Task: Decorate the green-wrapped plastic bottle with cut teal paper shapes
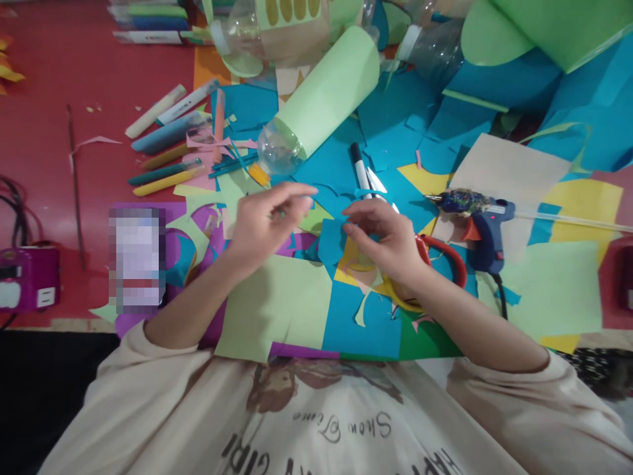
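Observation:
My left hand point(271, 221) hovers over the paper-strewn middle of the table, thumb and forefinger stretched forward with nothing visible in them. Opposite it, my right hand point(384, 239) has its fingers loosely bent, a small gap between thumb and forefinger. A blue paper piece point(332, 245) lies between the two hands. Partly hidden under my right wrist are scissors with red and yellow handles point(452, 258). Just beyond my hands lies a clear plastic bottle point(281, 146) wrapped in light green paper point(331, 95). A light green sheet point(279, 303) is close to my body.
A blue glue gun point(487, 231) with a glue stick rests at the right, its cord trailing nearer me. Several markers point(168, 142) lie at the left, beyond a phone point(138, 257). A purple box with sockets point(32, 277) stands far left. More bottles point(435, 49) lie at the back.

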A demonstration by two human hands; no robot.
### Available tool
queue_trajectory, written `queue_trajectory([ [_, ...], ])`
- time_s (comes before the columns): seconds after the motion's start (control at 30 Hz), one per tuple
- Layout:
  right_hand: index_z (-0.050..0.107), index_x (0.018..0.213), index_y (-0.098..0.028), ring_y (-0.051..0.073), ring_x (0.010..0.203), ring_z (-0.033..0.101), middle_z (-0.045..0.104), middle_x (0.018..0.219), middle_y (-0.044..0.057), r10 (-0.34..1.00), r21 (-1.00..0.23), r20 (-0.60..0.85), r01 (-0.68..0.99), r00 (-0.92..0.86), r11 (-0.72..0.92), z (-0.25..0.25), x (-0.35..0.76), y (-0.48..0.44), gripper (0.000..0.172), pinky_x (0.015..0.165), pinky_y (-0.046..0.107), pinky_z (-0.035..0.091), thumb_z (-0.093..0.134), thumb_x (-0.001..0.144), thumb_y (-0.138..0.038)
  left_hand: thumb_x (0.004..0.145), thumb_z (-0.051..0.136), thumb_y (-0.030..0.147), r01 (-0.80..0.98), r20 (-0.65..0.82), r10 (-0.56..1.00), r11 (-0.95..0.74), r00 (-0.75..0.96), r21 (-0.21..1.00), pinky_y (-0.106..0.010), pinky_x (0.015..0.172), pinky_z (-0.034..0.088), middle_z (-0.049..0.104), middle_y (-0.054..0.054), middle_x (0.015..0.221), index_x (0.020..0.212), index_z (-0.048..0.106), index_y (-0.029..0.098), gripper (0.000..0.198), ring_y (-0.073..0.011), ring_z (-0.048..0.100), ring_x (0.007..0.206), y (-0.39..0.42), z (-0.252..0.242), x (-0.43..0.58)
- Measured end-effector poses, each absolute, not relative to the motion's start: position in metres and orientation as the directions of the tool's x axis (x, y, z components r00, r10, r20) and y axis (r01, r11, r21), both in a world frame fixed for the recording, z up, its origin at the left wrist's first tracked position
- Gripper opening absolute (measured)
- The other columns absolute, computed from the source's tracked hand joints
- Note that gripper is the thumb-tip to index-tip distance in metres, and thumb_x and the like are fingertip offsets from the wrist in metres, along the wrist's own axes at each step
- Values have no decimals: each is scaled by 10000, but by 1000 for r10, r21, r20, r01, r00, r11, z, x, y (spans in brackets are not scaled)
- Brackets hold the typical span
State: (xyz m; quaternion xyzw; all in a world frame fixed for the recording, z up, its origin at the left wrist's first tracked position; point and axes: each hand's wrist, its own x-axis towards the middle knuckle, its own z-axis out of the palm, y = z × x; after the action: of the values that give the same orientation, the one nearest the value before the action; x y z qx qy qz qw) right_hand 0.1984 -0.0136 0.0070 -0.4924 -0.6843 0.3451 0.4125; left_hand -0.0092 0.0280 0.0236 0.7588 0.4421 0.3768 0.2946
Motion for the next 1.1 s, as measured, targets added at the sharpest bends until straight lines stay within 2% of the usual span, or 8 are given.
queue_trajectory([
  [0.1, 655, 895, -200, 125, 580, 604, 675, 716, 9, 946, -835, 239, 451, -219, 315, 3, 197, -13, 107, 492, 233, 473, 558, 850, -206, 972, 523, 333, 582, 578, 766, -615, 281, 532, -298, 869, 524, 732, 4, 964, 1049, 677, 227, 203, -141, 661, 931, 57, 20, -39],
  [0.17, 670, 853, -191, 149, 616, 616, 687, 723, 35, 929, -783, 272, 503, -252, 366, 0, 197, -13, 125, 530, 260, 488, 545, 852, -199, 920, 620, 323, 608, 589, 732, -651, 343, 455, -358, 1006, 468, 689, 5, 1125, 1096, 634, 228, 201, -176, 607, 1082, 76, 15, -61],
  [0.27, 671, 804, -202, 187, 682, 627, 695, 729, 53, 895, -715, 321, 541, -310, 444, -2, 197, -11, 143, 622, 317, 520, 544, 867, -220, 786, 761, 365, 574, 409, 679, -734, 609, 364, -448, 1018, 441, 577, -47, 1364, 1235, 568, 246, 503, -277, 534, 1204, 92, 11, -83],
  [0.43, 662, 821, -223, 218, 761, 644, 699, 782, 58, 901, -703, 357, 564, -248, 434, 0, 200, -7, 157, 689, 372, 525, 519, 878, -192, 816, 708, 429, 647, 311, 732, -682, 607, 341, -573, 1035, 381, 588, -101, 1278, 1183, 619, 238, 423, -321, 512, 1137, 91, 12, -83],
  [0.57, 652, 774, -234, 222, 760, 644, 692, 756, 46, 902, -683, 383, 596, -201, 423, -1, 203, -5, 183, 714, 388, 515, 504, 852, -162, 877, 620, 496, 640, 232, 784, -609, 576, 469, -530, 1042, 402, 610, -89, 1141, 1054, 659, 242, 312, -274, 532, 1085, 88, 14, -75],
  [0.8, 624, 659, -231, 227, 724, 606, 691, 726, 42, 888, -631, 421, 644, -184, 433, -6, 202, -4, 180, 746, 427, 466, 523, 786, -152, 893, 616, 330, 498, 344, 580, -813, 739, 300, -462, 972, 462, 628, -68, 996, 1052, 647, 259, 176, -249, 576, 1011, 76, 22, -55],
  [0.93, 639, 755, -235, 214, 747, 628, 698, 754, 29, 908, -718, 387, 564, -163, 407, 1, 205, -4, 205, 760, 408, 469, 470, 848, -165, 909, 588, 300, 408, 362, 501, -861, 786, 305, -398, 905, 508, 648, -57, 987, 1100, 591, 245, 199, -229, 616, 972, 56, 30, -36],
  [1.1, 634, 879, -213, 211, 825, 662, 724, 853, 54, 837, -724, 463, 422, -290, 547, 8, 204, -7, 134, 769, 374, 503, 551, 906, -315, 908, 591, 373, 414, 334, 546, -822, 768, 391, -393, 949, 494, 671, -44, 981, 1041, 615, 255, 179, -218, 638, 998, 38, 26, -23],
])
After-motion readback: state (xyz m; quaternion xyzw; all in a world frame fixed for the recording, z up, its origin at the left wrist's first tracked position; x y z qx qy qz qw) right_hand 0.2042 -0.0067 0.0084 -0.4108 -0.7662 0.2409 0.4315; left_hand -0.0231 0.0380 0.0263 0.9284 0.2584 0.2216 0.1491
